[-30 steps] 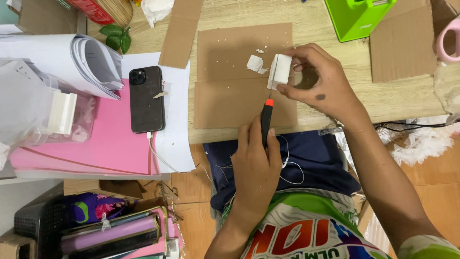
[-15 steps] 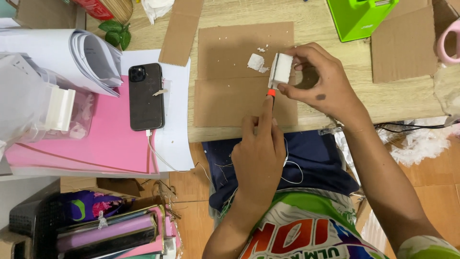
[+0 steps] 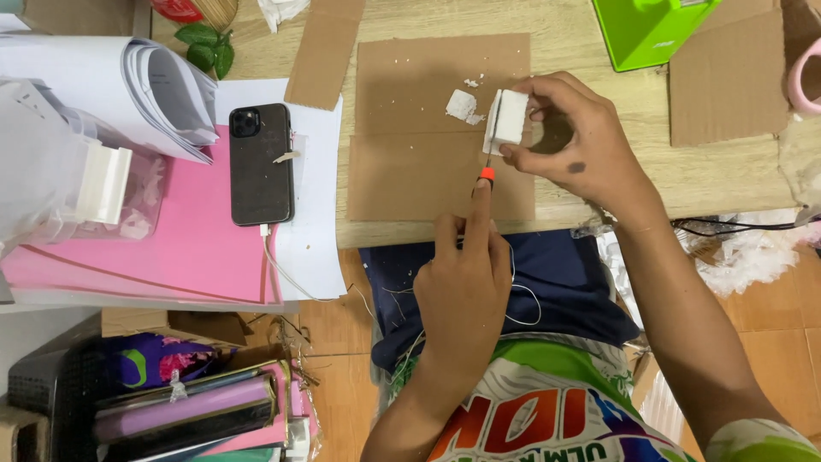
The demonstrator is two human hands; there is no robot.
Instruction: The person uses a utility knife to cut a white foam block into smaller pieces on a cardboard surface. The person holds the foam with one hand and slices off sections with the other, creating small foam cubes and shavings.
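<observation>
My right hand [image 3: 581, 145] grips a small white foam block [image 3: 510, 118] and holds it upright on a brown cardboard sheet [image 3: 410, 128] on the wooden table. My left hand [image 3: 462, 282] holds a craft knife with an orange tip [image 3: 487, 175], index finger stretched along its top. The thin blade runs up against the block's left face. A white foam scrap [image 3: 462, 104] and crumbs lie just left of the block.
A black phone [image 3: 261, 162] on a cable lies on white paper over a pink sheet [image 3: 171, 248]. Rolled white papers [image 3: 111, 85] are at far left. A green box [image 3: 650, 30], a cardboard piece [image 3: 727, 77] and a cardboard strip [image 3: 323, 51] sit along the back.
My left hand has pushed the knife up from the table's front edge to the foam block. My right hand has kept the block in place.
</observation>
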